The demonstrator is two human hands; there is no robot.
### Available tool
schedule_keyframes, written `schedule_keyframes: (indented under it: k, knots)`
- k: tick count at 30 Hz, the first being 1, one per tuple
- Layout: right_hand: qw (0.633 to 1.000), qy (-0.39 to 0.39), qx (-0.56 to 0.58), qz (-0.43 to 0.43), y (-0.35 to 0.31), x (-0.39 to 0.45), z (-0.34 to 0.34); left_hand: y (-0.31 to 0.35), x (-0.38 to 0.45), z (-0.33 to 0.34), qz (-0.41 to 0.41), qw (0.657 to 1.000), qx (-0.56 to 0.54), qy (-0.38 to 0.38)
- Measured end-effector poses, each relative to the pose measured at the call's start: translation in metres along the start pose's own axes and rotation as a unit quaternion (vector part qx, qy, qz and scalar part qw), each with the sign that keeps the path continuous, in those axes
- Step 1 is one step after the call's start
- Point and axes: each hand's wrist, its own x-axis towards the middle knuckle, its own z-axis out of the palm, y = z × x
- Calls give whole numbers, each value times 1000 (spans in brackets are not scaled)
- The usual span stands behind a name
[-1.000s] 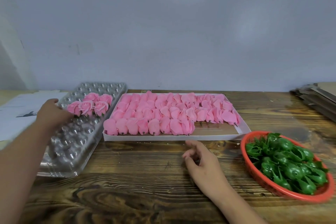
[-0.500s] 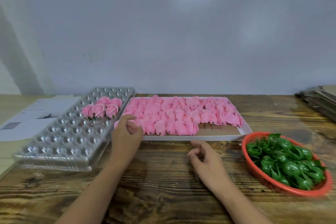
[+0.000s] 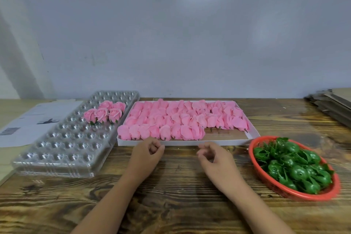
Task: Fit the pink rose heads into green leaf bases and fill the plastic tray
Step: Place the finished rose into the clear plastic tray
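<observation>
Nothing is held: left hand (image 3: 146, 155) and right hand (image 3: 215, 157) loosely curled. A rose head (image 3: 165, 132) must next be picked from the desk's far side.

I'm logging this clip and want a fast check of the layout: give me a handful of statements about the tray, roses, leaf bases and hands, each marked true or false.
1. The clear plastic tray holds five finished roses near its far end. True.
2. The green leaf bases sit in a white box. False: they lie in a red basket; the white box holds the loose pink rose heads.
3. The left hand grips a rose head. False: its fingers are loosely curled and hold nothing.
4. The right hand holds nothing. True.
5. The red basket is left of the tray. False: it is at the right side of the table, with the tray at the left.
</observation>
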Motion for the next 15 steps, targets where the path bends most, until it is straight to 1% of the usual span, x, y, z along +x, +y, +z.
schedule_keyframes:
  k: [4, 6, 8, 11, 13, 15]
  knots:
    - [997, -22, -66, -45, -34, 8, -54, -1, 1, 1, 2, 1000, 13, -4]
    - [990, -29, -135, -36, -45, 14, -84, -2, 1, 1, 5, 1000, 21, -2]
    - [971, -37, -237, -4, -47, 24, -111, -2, 1, 1, 6, 1000, 25, -3]
    - [928, -76, -356, 76, -40, 34, -140, -3, 1, 2, 3, 1000, 22, -6]
    - [901, -102, -408, 106, -32, 36, -150, -2, 1, 3, 0, 1000, 19, -8]
    - [883, -119, -437, 127, -27, 36, -153, -2, 2, 3, -1, 1000, 13, -7]
